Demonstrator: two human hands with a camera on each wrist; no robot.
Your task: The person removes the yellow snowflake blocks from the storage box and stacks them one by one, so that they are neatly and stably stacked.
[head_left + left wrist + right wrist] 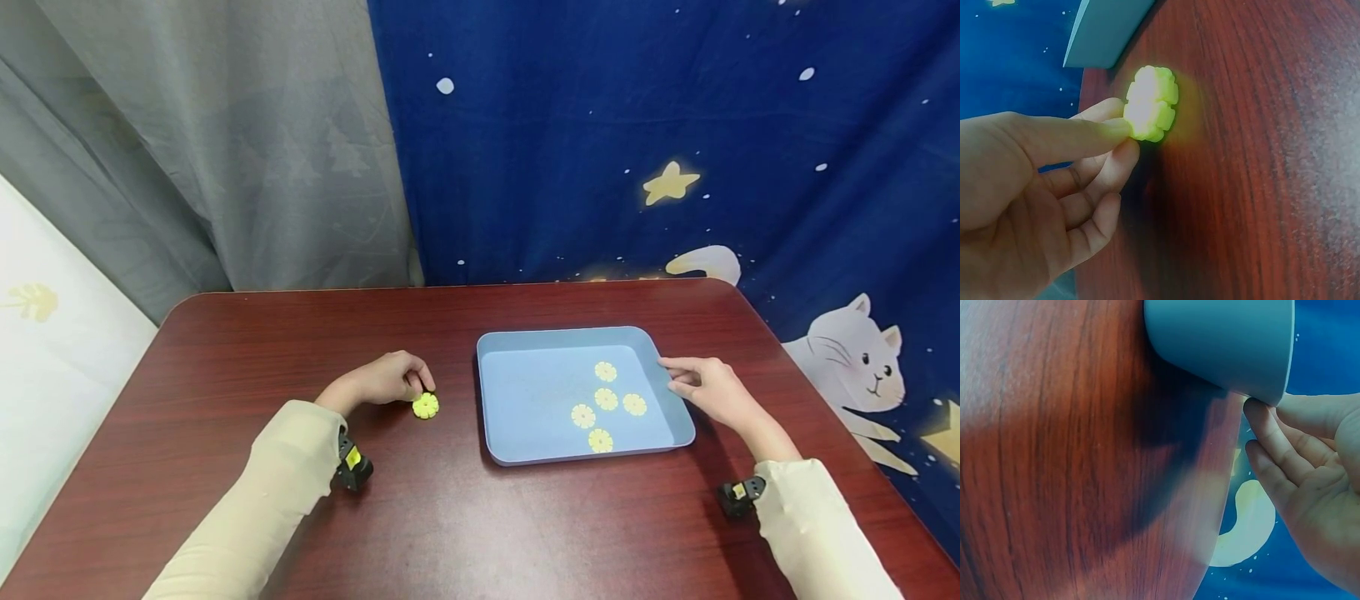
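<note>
My left hand (390,379) pinches a bright yellow notched, flower-shaped plastic disc (426,406) between thumb and fingertips, left of the blue tray. In the left wrist view the disc (1151,103) is washed out by glare and stands out past the thumb tip, close over the tabletop. The shallow blue tray (525,383) lies on the table with several pale yellow discs (606,399) flat on its right half. My right hand (708,387) holds the tray's right rim. In the right wrist view, thumb and fingertips meet at the edge of the tray wall (1222,344).
The dark red wooden table (450,533) has rounded far corners. Behind it hang a grey curtain (300,167) and a blue star-patterned curtain (540,167). Each wrist wears a small black camera, seen at the left cuff (354,467) and right cuff (738,497).
</note>
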